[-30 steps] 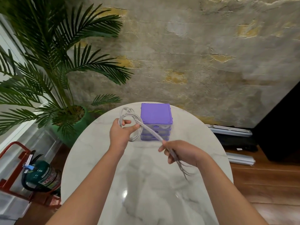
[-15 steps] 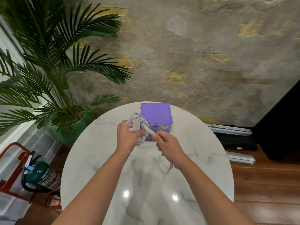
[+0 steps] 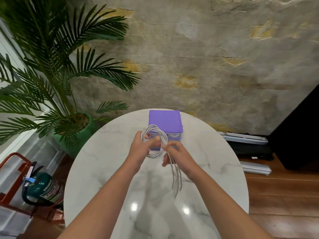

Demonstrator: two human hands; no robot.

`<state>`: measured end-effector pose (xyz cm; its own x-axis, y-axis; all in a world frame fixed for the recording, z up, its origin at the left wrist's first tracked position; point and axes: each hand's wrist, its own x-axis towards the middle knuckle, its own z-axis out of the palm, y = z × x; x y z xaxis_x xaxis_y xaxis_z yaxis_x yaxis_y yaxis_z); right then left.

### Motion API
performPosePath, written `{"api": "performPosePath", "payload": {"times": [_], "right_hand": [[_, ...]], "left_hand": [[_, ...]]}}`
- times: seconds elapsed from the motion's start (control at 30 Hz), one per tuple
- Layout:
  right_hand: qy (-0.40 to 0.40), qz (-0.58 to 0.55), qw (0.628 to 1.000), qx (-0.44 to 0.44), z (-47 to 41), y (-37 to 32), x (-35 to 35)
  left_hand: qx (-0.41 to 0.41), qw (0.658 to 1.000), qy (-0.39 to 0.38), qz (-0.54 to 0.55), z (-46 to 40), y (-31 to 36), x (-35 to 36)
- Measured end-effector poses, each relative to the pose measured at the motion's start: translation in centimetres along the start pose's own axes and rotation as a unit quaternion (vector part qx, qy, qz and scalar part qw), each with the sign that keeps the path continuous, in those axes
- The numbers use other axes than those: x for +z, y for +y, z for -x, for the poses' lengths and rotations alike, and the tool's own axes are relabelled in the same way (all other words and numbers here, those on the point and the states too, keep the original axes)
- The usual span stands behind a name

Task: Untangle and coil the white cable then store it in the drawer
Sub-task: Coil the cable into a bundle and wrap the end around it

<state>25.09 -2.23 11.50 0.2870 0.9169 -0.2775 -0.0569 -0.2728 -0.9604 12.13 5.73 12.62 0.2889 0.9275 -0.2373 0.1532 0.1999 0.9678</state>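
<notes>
The white cable (image 3: 154, 130) is wound in several loops that my left hand (image 3: 139, 150) holds up above the round marble table (image 3: 96, 169). My right hand (image 3: 179, 156) pinches the cable just right of the coil. Loose blurred strands (image 3: 176, 178) hang from that hand toward the tabletop. Right behind the coil stands a small purple drawer unit (image 3: 165, 120) with clear drawer fronts, all closed. Its lower drawers are partly hidden by my hands and the coil.
A potted palm (image 3: 51, 69) stands at the table's left rear. A green fire extinguisher (image 3: 43, 188) in a red stand sits on the floor at left. Grey rails (image 3: 246, 138) and a black cabinet (image 3: 300, 128) lie to the right.
My right hand swept in from the lower right to the coil, then dropped slightly with the cable. The coil in my left hand gained a loop and moved right, in front of the drawer unit.
</notes>
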Motion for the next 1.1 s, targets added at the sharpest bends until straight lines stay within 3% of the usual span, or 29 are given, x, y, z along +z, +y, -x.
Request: {"api": "performPosePath", "payload": {"times": [0.07,0.2,0.33,0.4,0.6,0.73,0.87,1.0,1.1], "right_hand": [[0.043,0.023,0.999,0.005,-0.3,0.2,0.5],[0.104,0.095,0.99,-0.019,-0.6,1.3,0.2],[0.131,0.128,0.982,-0.048,-0.4,1.2,-0.2],[0.141,0.145,0.978,-0.051,-0.4,1.2,-0.3],[0.173,0.171,0.967,-0.071,0.1,1.2,0.6],[0.166,0.232,0.949,-0.137,1.4,1.3,1.3],[0.151,0.288,0.928,-0.183,1.8,2.5,0.8],[0.124,0.132,0.98,-0.087,0.9,2.1,0.4],[0.104,0.084,0.991,-0.026,0.5,0.9,0.1]], "left_hand": [[-0.032,0.996,-0.028,0.077,0.2,0.4,0.2],[-0.067,0.991,-0.056,0.104,-0.2,0.2,-0.2],[-0.129,0.951,-0.146,0.24,-0.8,0.2,-1.0],[-0.151,0.944,-0.159,0.246,-1.1,0.7,-1.1],[-0.098,0.988,-0.031,0.119,-0.9,1.3,0.6],[-0.088,0.989,0.06,0.098,-0.9,1.5,1.2],[-0.076,0.991,0.069,0.09,-1.1,1.8,1.2],[-0.069,0.992,0.0,0.109,-1.6,1.1,0.9],[-0.094,0.984,-0.06,0.141,-1.8,0.5,0.5]]}}
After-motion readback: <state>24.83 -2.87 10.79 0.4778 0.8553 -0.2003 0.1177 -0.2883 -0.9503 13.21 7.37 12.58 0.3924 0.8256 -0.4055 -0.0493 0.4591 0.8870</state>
